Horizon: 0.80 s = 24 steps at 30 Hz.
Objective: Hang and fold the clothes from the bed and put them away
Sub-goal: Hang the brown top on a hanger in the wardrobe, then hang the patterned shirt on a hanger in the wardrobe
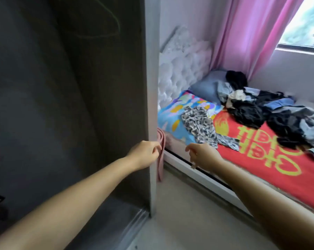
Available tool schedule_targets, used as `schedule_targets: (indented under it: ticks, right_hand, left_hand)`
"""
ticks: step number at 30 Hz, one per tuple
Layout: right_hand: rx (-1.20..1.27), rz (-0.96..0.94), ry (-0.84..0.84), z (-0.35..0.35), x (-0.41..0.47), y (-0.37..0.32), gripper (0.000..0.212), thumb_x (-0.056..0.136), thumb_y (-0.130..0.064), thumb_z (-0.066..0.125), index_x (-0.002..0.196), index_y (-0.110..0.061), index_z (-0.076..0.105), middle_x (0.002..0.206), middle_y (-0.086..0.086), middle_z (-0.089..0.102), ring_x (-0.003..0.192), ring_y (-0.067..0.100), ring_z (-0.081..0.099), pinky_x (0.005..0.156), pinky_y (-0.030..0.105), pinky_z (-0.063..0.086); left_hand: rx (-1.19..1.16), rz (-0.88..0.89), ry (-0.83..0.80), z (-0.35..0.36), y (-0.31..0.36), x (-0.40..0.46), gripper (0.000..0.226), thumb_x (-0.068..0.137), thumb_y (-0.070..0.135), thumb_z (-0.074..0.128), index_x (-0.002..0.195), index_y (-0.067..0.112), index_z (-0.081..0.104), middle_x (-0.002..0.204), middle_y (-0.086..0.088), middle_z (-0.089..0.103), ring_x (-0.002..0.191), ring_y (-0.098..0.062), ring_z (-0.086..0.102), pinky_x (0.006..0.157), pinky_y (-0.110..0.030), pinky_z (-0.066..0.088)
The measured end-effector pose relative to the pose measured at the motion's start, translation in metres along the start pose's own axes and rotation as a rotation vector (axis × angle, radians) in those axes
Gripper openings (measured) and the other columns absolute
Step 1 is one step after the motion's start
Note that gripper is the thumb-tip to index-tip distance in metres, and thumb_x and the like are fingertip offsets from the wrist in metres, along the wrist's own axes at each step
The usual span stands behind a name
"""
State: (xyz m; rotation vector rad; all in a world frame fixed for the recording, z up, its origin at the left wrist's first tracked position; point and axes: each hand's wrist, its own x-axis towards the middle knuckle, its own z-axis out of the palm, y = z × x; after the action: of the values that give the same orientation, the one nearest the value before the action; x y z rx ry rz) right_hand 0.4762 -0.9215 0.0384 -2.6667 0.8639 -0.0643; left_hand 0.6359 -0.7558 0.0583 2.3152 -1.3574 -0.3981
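Nearest the camera, 2 bare forearms reach forward from the bottom corners. The left hand (145, 153) sits at the pale edge of the dark sliding wardrobe door (71, 105), fingers loosely curled; whether it grips that edge or merely rests against it cannot be told. The right hand (200, 154) hovers near the bed's white side rail (197, 170), fingers hanging loosely curled, with something small and pale at the fingertips that is too blurred to identify. The step in hand looks like getting the wardrobe open: it would go best with a steady pull along the floor track, keeping clear of the pink strap (160, 156) hanging just beside the door edge. Beyond the hands, a leopard-print garment (200, 126) lies crumpled across the bright patterned pillow (172, 116) and onto the red blanket (260, 159). Farther back, the clothes pile (271, 112) is a tangled heap of black, grey and blue fabric beside a blue pillow (205, 87), under the pink curtain (251, 33).
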Motion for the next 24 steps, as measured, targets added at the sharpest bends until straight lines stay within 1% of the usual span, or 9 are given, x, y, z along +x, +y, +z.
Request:
schedule_targets:
  ticks: [2, 4, 8, 10, 12, 14, 16, 20, 24]
  right_hand:
    - [-0.013, 0.071, -0.02, 0.002, -0.014, 0.046, 0.028, 0.094, -0.021, 0.041, 0.108, -0.021, 0.066, 0.101, 0.004, 0.071, 0.091, 0.028, 0.066, 0.08, 0.038, 0.053]
    - [0.009, 0.131, -0.052, 0.001, -0.027, 0.09, 0.028, 0.094, -0.021, 0.041, 0.104, -0.021, 0.066, 0.097, 0.002, 0.071, 0.087, 0.027, 0.067, 0.078, 0.039, 0.055]
    - [0.001, 0.185, -0.115, -0.005, -0.046, 0.17, 0.027, 0.095, -0.021, 0.04, 0.103, -0.02, 0.066, 0.095, 0.0, 0.071, 0.083, 0.023, 0.067, 0.074, 0.036, 0.055]
    - [-0.015, 0.209, -0.149, -0.012, -0.048, 0.204, 0.028, 0.096, -0.02, 0.039, 0.106, -0.019, 0.065, 0.095, -0.002, 0.07, 0.081, 0.021, 0.066, 0.07, 0.036, 0.054]
    - [-0.007, 0.243, -0.174, -0.018, -0.045, 0.232, 0.028, 0.098, -0.02, 0.039, 0.111, -0.019, 0.063, 0.097, -0.001, 0.07, 0.078, 0.02, 0.065, 0.071, 0.035, 0.055]
    - [0.006, 0.269, -0.19, -0.021, -0.04, 0.248, 0.03, 0.098, -0.019, 0.04, 0.117, -0.021, 0.062, 0.105, 0.0, 0.07, 0.083, 0.019, 0.067, 0.077, 0.036, 0.055]
    - [0.026, 0.292, -0.203, -0.021, -0.03, 0.262, 0.032, 0.098, -0.019, 0.039, 0.12, -0.022, 0.061, 0.109, 0.0, 0.069, 0.086, 0.02, 0.068, 0.079, 0.037, 0.055]
    - [0.056, 0.306, -0.231, -0.016, 0.012, 0.284, 0.033, 0.098, -0.021, 0.037, 0.12, -0.022, 0.061, 0.107, -0.002, 0.068, 0.08, 0.017, 0.066, 0.074, 0.035, 0.056]
    - [0.069, 0.316, -0.242, -0.014, 0.073, 0.305, 0.034, 0.097, -0.02, 0.036, 0.119, -0.022, 0.061, 0.107, -0.001, 0.068, 0.088, 0.019, 0.065, 0.076, 0.034, 0.054]
  left_hand:
    - [-0.025, 0.029, -0.052, 0.027, 0.023, 0.023, 0.028, 0.089, 0.018, 0.049, 0.109, 0.023, 0.067, 0.102, -0.001, 0.069, 0.094, -0.021, 0.063, 0.081, -0.027, 0.048]
    - [-0.052, 0.034, -0.097, 0.057, 0.047, 0.044, 0.029, 0.089, 0.015, 0.048, 0.109, 0.02, 0.068, 0.102, -0.002, 0.07, 0.094, -0.019, 0.063, 0.079, -0.024, 0.046]
    - [-0.054, 0.035, -0.196, 0.115, 0.088, 0.077, 0.03, 0.089, 0.013, 0.048, 0.111, 0.018, 0.067, 0.106, -0.003, 0.07, 0.098, -0.019, 0.063, 0.088, -0.029, 0.048]
    - [-0.037, 0.052, -0.238, 0.135, 0.106, 0.091, 0.03, 0.09, 0.014, 0.048, 0.114, 0.017, 0.066, 0.106, -0.001, 0.07, 0.099, -0.018, 0.063, 0.086, -0.027, 0.048]
    - [-0.044, 0.049, -0.254, 0.148, 0.121, 0.108, 0.031, 0.091, 0.014, 0.046, 0.115, 0.017, 0.065, 0.106, -0.001, 0.069, 0.1, -0.018, 0.062, 0.084, -0.026, 0.047]
    - [-0.062, 0.039, -0.258, 0.157, 0.13, 0.122, 0.031, 0.091, 0.013, 0.046, 0.114, 0.016, 0.065, 0.106, -0.002, 0.069, 0.099, -0.018, 0.062, 0.085, -0.027, 0.047]
    - [-0.062, 0.039, -0.267, 0.165, 0.136, 0.142, 0.031, 0.09, 0.012, 0.046, 0.112, 0.016, 0.066, 0.103, -0.003, 0.07, 0.097, -0.019, 0.062, 0.086, -0.029, 0.048]
    - [-0.043, 0.035, -0.29, 0.178, 0.136, 0.201, 0.029, 0.089, 0.013, 0.045, 0.109, 0.017, 0.066, 0.1, -0.001, 0.07, 0.096, -0.018, 0.063, 0.086, -0.03, 0.049]
    - [-0.073, 0.039, -0.29, 0.191, 0.128, 0.269, 0.029, 0.088, 0.013, 0.045, 0.108, 0.016, 0.066, 0.1, -0.002, 0.07, 0.084, -0.014, 0.062, 0.079, -0.028, 0.049]
